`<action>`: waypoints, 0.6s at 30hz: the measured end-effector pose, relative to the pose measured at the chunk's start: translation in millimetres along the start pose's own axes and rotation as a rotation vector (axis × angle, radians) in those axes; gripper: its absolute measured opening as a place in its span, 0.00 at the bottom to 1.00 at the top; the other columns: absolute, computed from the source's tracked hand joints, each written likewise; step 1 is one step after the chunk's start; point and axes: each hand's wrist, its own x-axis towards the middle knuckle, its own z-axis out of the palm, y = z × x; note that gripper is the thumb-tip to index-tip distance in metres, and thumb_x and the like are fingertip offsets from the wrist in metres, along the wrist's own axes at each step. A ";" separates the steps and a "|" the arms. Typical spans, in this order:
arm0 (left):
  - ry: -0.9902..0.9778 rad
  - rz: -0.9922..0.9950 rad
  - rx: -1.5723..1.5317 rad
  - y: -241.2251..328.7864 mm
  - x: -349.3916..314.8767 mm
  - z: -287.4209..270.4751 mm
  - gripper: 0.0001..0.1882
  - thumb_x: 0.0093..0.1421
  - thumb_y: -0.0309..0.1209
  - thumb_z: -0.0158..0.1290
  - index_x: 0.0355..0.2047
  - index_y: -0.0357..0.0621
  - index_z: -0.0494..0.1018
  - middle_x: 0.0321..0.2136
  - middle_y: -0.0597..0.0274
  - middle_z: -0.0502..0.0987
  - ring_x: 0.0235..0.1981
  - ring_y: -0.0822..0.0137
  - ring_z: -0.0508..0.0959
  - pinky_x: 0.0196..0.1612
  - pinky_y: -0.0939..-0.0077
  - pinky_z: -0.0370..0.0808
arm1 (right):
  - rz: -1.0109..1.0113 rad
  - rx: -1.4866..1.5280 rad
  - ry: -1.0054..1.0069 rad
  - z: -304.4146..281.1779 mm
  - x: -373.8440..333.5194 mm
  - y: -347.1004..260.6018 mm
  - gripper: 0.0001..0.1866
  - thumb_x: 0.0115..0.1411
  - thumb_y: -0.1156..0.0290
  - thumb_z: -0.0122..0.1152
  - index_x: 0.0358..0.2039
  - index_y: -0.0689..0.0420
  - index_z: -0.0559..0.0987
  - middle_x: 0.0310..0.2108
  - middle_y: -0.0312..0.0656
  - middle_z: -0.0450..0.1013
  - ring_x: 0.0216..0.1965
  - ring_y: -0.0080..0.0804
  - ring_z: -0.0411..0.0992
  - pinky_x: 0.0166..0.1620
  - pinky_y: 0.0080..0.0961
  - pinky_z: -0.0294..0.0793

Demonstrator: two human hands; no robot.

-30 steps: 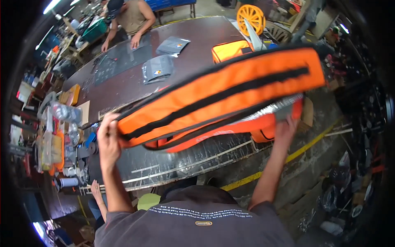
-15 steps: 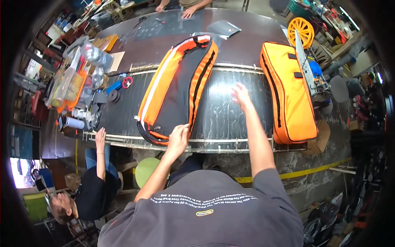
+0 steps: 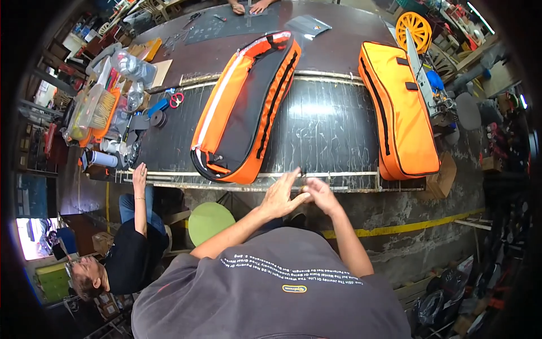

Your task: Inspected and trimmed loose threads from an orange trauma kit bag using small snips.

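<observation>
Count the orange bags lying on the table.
2. The middle bag, with a black panel, lies left of the table's bright glare; the right bag lies at the table's right end. Both show clearly; I see no sign of others hidden.

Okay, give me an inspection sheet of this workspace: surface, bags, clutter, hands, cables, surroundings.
Surface: dark table, glossy, with pale streaks and scuffs.
Job's things: orange-and-black bag lies left of centre, black panel up; orange bag with black tabs lies at the right end.
Clutter: clear plastic tub, dark roll and red-handled scissors toward the left end.
Hands: left grip open, fingers extended; right grip close beside it, fingers bent. Whether it holds something small, cannot tell.
Cables: nothing seen clearly.
Surroundings: green stool, yellow floor line, yellow spoked wheel; person in black at left.
</observation>
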 end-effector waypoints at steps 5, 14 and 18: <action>-0.601 -0.230 0.602 -70.1 -69.5 23.4 0.27 0.70 0.54 0.60 0.59 0.48 0.80 0.52 0.42 0.84 0.54 0.45 0.85 0.56 0.46 0.81 | 0.130 0.033 0.404 -59.0 57.2 42.3 0.17 0.73 0.69 0.66 0.59 0.57 0.78 0.43 0.40 0.84 0.35 0.27 0.82 0.33 0.22 0.81; -0.778 -0.405 -0.391 -83.8 -134.6 -28.1 0.17 0.80 0.38 0.52 0.37 0.38 0.78 0.26 0.71 0.74 0.33 0.78 0.70 0.41 0.71 0.73 | 0.086 -0.083 0.238 -42.4 28.3 97.0 0.08 0.73 0.67 0.64 0.48 0.54 0.84 0.35 0.36 0.83 0.27 0.20 0.77 0.29 0.22 0.77; -0.579 -0.656 -0.308 -79.7 -136.8 -33.5 0.18 0.79 0.38 0.54 0.33 0.39 0.76 0.25 0.72 0.71 0.31 0.79 0.68 0.37 0.72 0.71 | 0.196 -0.226 0.015 -9.2 -4.3 168.4 0.07 0.69 0.70 0.67 0.44 0.56 0.86 0.33 0.35 0.83 0.32 0.24 0.81 0.37 0.26 0.82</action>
